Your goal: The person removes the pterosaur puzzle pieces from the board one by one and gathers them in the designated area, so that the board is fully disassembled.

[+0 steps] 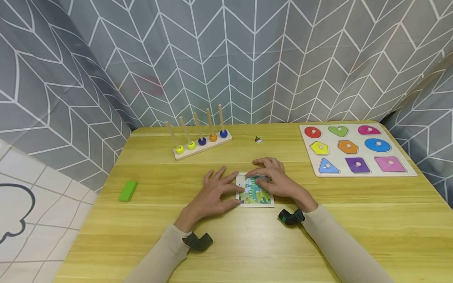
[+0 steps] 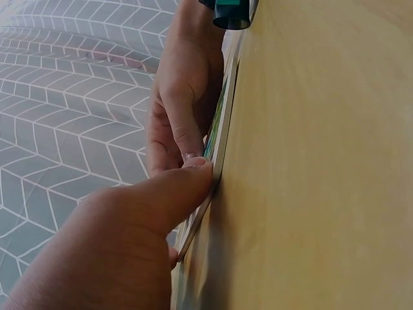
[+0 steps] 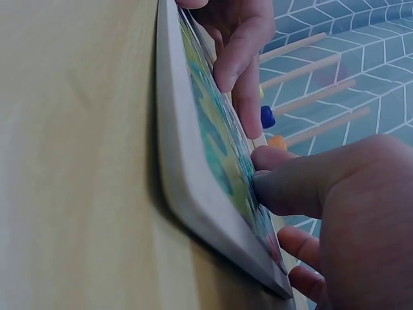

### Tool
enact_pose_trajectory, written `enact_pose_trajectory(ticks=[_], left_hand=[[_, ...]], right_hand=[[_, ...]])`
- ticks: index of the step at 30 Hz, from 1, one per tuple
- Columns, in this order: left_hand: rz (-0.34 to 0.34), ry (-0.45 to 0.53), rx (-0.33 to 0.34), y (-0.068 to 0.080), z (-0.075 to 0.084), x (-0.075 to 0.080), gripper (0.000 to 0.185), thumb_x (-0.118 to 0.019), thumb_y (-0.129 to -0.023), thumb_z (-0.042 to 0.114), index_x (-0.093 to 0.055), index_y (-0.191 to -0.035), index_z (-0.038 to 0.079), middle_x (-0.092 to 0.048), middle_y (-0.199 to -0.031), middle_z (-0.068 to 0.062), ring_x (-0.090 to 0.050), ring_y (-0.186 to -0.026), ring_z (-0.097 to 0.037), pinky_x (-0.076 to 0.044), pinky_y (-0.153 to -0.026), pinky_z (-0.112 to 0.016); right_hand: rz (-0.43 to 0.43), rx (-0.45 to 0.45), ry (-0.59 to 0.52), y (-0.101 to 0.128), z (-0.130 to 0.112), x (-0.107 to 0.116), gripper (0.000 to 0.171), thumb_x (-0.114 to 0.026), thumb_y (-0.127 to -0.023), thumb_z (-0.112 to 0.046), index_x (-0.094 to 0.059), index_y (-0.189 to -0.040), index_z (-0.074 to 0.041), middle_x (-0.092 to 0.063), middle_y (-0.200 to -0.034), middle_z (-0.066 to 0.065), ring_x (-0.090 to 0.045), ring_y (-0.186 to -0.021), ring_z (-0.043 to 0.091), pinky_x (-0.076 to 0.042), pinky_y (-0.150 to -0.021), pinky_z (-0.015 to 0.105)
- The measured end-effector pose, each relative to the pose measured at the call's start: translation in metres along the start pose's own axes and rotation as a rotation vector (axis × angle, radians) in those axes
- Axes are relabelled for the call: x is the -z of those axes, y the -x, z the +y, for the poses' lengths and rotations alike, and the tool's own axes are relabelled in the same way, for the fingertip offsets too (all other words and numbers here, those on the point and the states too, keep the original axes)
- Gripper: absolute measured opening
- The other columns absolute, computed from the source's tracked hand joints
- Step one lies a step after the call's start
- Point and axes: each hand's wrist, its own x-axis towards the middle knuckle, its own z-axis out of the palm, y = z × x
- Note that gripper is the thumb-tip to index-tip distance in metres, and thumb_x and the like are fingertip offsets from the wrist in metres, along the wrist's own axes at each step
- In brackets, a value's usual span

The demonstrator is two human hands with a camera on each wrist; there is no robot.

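A small dinosaur jigsaw puzzle (image 1: 253, 196) in a pale wooden frame lies flat on the table. My left hand (image 1: 215, 193) is spread at its left side, thumb and fingertips touching the frame and the picture's edge. From the upper right, my right hand (image 1: 274, 179) reaches over the puzzle and hides its upper right part. In the right wrist view, the right thumb (image 3: 290, 187) rests on the picture of the puzzle (image 3: 222, 148), and no piece shows clearly between the fingers. A loose jigsaw piece (image 1: 258, 139) lies beyond the hands.
A pegged bead stand (image 1: 203, 147) with a bead on each peg stands at the back left. A knobbed shape board (image 1: 357, 151) lies at the right. One green block (image 1: 128, 191) lies near the left edge of the wooden table (image 1: 240, 247). A patterned curtain (image 1: 247, 59) hangs behind.
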Motion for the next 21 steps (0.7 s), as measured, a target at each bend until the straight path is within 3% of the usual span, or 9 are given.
enact_pose_trajectory(ticks=[11, 21], left_hand=[[-0.008, 0.006, 0.006, 0.0000, 0.0013, 0.0013, 0.035, -0.065, -0.094, 0.049, -0.072, -0.125, 0.034, -0.042, -0.162, -0.002, -0.018, -0.157, -0.043, -0.009, -0.120, -0.069], [-0.011, 0.012, 0.011, 0.0005, 0.0017, 0.0015, 0.035, -0.064, -0.095, 0.050, -0.071, -0.126, 0.036, -0.041, -0.163, 0.000, -0.018, -0.157, -0.043, -0.009, -0.120, -0.069]], right_hand=[[-0.041, 0.021, 0.070, 0.0004, -0.0016, 0.0002, 0.034, -0.059, -0.099, -0.009, -0.073, -0.125, -0.026, -0.042, -0.155, 0.021, -0.024, -0.144, 0.042, -0.015, -0.110, 0.062], [-0.037, 0.009, 0.036, 0.0002, -0.0008, -0.0007, 0.031, -0.061, -0.098, -0.009, -0.073, -0.120, -0.028, -0.042, -0.156, 0.020, -0.022, -0.145, 0.043, -0.013, -0.111, 0.065]])
